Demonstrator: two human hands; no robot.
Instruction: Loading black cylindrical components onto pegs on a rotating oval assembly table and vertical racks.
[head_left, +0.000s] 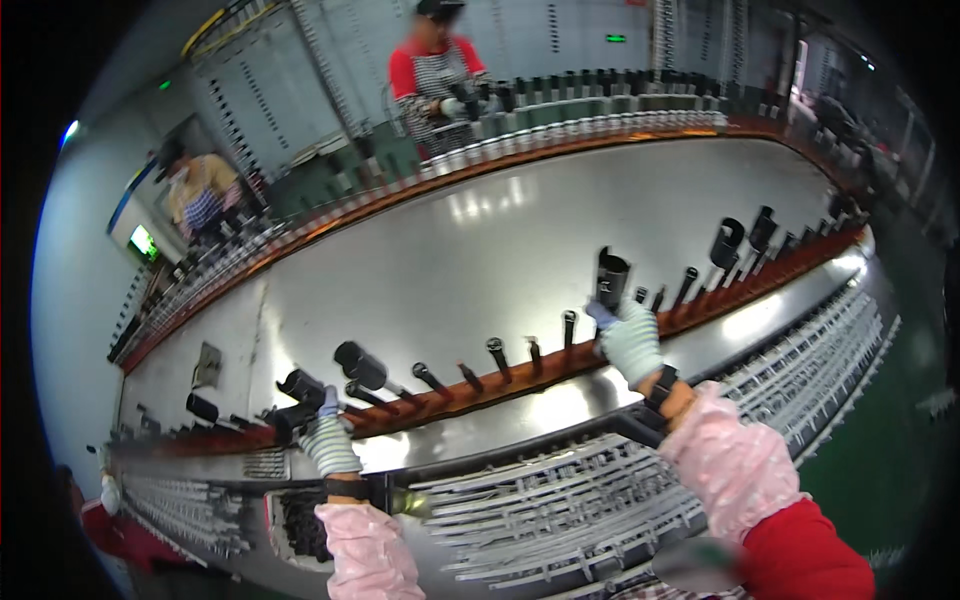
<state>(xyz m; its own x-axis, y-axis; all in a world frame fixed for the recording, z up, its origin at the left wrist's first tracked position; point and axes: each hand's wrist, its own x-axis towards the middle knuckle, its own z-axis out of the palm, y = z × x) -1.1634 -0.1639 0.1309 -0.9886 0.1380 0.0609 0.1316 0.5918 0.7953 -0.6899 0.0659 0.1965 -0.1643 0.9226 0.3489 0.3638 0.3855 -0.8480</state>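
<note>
My right hand (632, 343), in a striped glove, is closed around the lower part of a black open-topped cylindrical part (611, 278). It holds this part upright above the brown rail (540, 378). Lower left, my left hand (328, 440) wears the same kind of glove. Its fingers are closed on another black cylindrical part (298, 388) at the rail; they hide the part's lower end. Just right of my left hand, a tilted black cylinder (360, 365) stands on a thin stem. Between my hands, several slim black pegs (497, 358) rise from the rail.
A broad metal table (430, 270) stretches beyond the rail. Metal racks (560, 505) lie below its near edge, with a tray of dark pieces (300, 525) beside them. Across the table, one person (435, 85) handles dark parts; another person (205, 195) stands farther left.
</note>
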